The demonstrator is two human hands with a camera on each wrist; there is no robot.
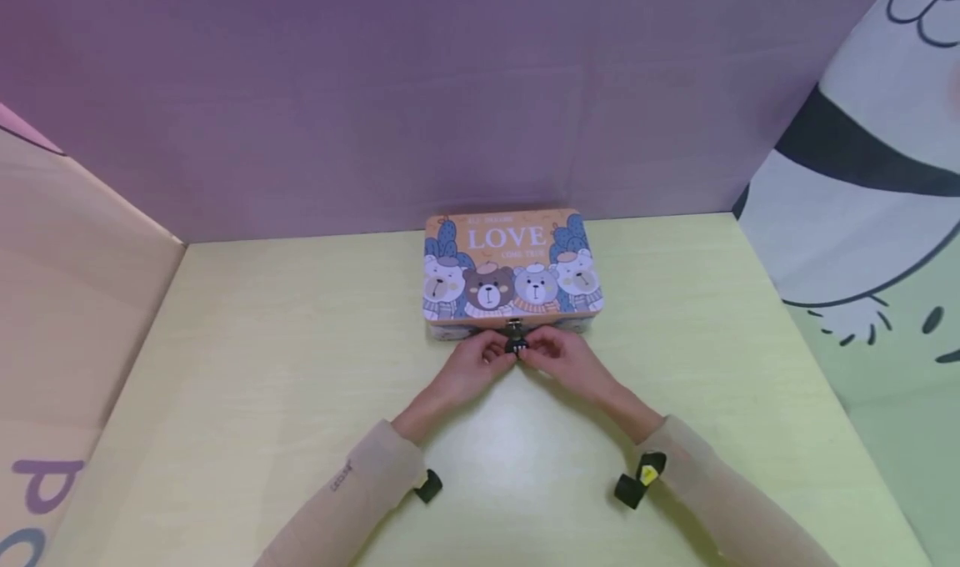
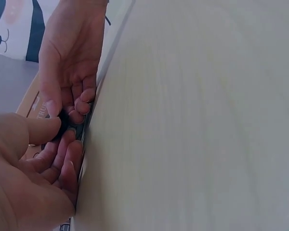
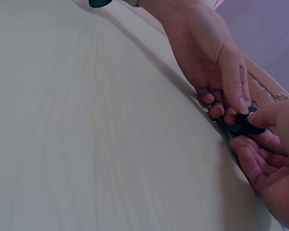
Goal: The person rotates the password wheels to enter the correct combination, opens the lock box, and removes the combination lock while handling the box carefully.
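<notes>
A tin box (image 1: 513, 267) with cartoon bears and the word LOVE on its lid stands at the back of the table, lid down. At its front clasp (image 1: 513, 325) hangs a small black padlock (image 1: 517, 346) with pale marks like number dials. My left hand (image 1: 472, 365) pinches the padlock from the left between thumb and fingers. From the right, my right hand (image 1: 572, 363) pinches it too. Both wrist views show the thumbs on the black padlock (image 3: 245, 122) and the other fingers curled below, hiding much of it.
The pale wooden table (image 1: 300, 342) spreads around the box. Behind it rises a purple cloth wall (image 1: 375, 133). Printed panels stand at the left (image 1: 67, 258) and right (image 1: 877, 217). Black wrist cameras (image 1: 429, 485) jut from the sleeves.
</notes>
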